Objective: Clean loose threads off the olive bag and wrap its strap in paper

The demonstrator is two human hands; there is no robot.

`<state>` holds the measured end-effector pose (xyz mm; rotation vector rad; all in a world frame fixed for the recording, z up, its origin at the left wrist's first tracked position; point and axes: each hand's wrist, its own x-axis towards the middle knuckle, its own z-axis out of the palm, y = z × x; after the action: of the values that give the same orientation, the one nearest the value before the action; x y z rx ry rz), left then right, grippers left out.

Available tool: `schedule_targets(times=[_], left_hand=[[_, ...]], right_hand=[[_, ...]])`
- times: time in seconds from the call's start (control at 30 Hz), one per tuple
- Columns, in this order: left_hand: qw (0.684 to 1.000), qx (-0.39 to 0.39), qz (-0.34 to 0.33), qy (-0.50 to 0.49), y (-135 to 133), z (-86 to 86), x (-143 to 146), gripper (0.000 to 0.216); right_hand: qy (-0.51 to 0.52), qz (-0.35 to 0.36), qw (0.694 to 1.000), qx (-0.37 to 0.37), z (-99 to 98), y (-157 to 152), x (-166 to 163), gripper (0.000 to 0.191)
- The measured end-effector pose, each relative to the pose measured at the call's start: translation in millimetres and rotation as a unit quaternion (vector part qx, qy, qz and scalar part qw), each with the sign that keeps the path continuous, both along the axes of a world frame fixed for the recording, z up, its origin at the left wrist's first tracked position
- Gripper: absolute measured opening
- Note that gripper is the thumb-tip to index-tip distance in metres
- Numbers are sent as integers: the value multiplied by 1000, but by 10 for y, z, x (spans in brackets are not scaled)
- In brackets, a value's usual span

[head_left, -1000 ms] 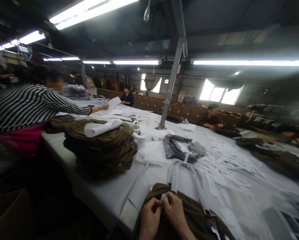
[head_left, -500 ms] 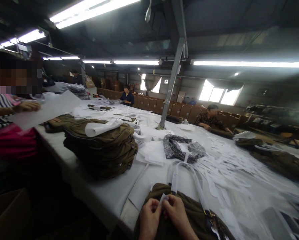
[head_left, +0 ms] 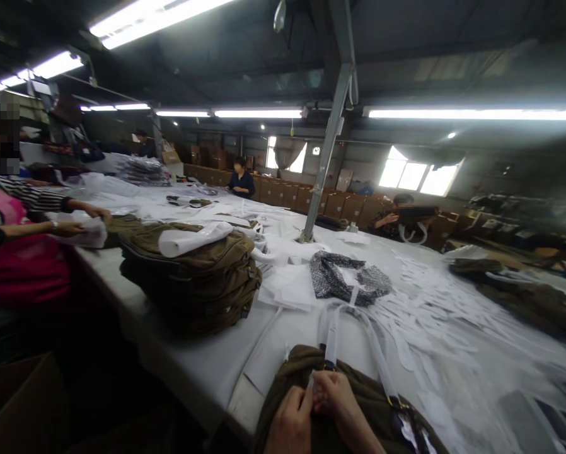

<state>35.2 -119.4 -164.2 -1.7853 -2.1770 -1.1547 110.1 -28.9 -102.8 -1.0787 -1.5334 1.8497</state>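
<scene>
Head view, workroom table. The left hand (head_left: 291,421) and right hand (head_left: 336,403) meet at the near edge of the long white table (head_left: 202,366), fingers curled together and pinched on a small white paper tag (head_left: 311,381) that shows between the fingertips. Both hands rest on an olive-brown canvas bag (head_left: 368,403), a soft, rumpled shape lying at the table's near edge with a white strap (head_left: 331,334) running up from it. To the left stands a pile of matching olive bags (head_left: 193,277), flat and stacked, with a roll of white paper (head_left: 193,238) lying on top. Near the table's middle lies a crumpled dark speckled cloth (head_left: 340,277) on loose white sheets; narrow white paper strips (head_left: 434,315) are strewn to the right. A slanted metal post (head_left: 328,145) rises from the table. At far left, a person in a striped sleeve (head_left: 37,198) holds white paper.
</scene>
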Motion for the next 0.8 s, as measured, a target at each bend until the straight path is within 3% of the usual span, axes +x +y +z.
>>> schedule_targets(times=[0.07, 0.13, 0.2, 0.27, 0.33, 0.47, 0.8], left_hand=[[999, 23, 15, 34, -17, -3, -7, 41], [999, 32, -20, 4, -47, 65, -44, 40], [993, 0, -42, -112, -76, 197, -98, 35], [968, -41, -10, -246, -87, 352, -149, 31], [948, -60, 12, -312, -78, 481, -184, 28], [945, -72, -23, -319, -32, 584, -216, 22], [947, -119, -10, -299, 56, 513, -232, 20]], right_hand=[[-12, 13, 999, 42, -11, 2, -11, 43], [-12, 18, 997, 73, -22, 2, -13, 47], [-5, 20, 997, 72, -23, -2, -3, 49], [4, 27, 997, 69, -12, -9, 19, 50], [15, 35, 996, 76, 9, -18, 44, 49], [17, 34, 995, 91, 54, -33, 74, 50], [6, 49, 993, 103, 39, -46, 85, 53]])
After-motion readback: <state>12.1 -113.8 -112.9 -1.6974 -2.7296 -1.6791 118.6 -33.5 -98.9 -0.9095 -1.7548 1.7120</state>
